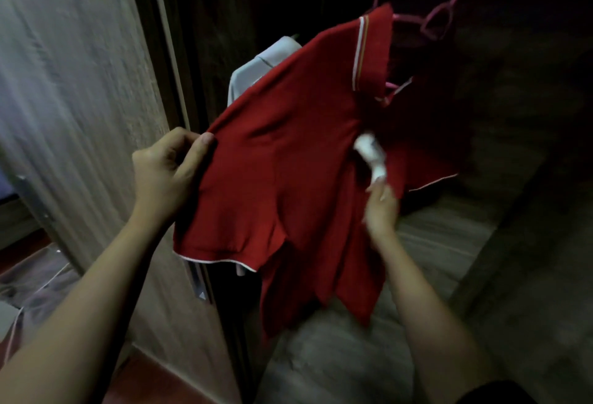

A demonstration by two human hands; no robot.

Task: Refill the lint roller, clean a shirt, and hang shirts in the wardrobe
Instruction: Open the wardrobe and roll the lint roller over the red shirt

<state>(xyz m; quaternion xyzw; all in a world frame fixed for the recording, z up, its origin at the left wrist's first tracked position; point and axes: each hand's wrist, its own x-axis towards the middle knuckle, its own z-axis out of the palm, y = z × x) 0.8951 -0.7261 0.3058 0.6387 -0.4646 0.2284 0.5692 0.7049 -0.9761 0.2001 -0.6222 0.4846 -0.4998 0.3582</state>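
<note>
While the left grip point(167, 175) pinches the red shirt point(288, 163) taut, the right grip point(382, 211) clasps the lint roller point(372, 155) on it; long, even strokes look best.

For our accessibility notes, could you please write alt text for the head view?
A person's left hand pinches the shoulder of a red shirt on a pink hanger, while the right hand holds a white roller against it. A grey shirt hangs behind.
</note>
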